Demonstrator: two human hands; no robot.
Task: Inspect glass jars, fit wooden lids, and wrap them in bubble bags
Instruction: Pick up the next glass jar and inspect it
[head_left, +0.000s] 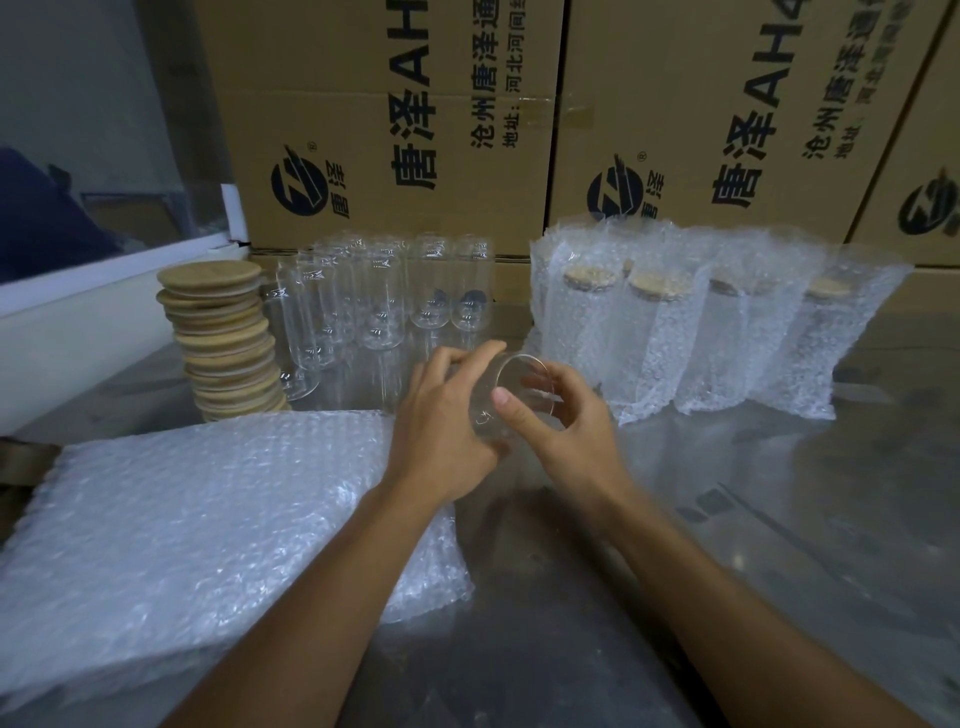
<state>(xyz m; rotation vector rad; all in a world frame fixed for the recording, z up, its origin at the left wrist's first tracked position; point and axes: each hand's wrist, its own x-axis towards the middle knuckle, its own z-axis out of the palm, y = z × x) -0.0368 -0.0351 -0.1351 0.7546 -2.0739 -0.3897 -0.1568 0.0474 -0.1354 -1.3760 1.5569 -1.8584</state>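
Observation:
Both of my hands hold one clear glass jar (491, 408) tilted above the table, its open mouth turned toward the right. My left hand (441, 415) grips its body from the left. My right hand (563, 415) curls round the rim, thumb on the glass. A stack of round wooden lids (223, 332) stands at the left. Several empty glass jars (384, 291) stand behind my hands. A pile of flat bubble bags (208, 519) lies at the near left. Several lidded jars wrapped in bubble bags (675, 322) stand at the right.
Large printed cardboard boxes (395, 119) form a wall along the back. The work surface is a reflective metal table (779, 545). A white ledge (104, 291) runs along the far left.

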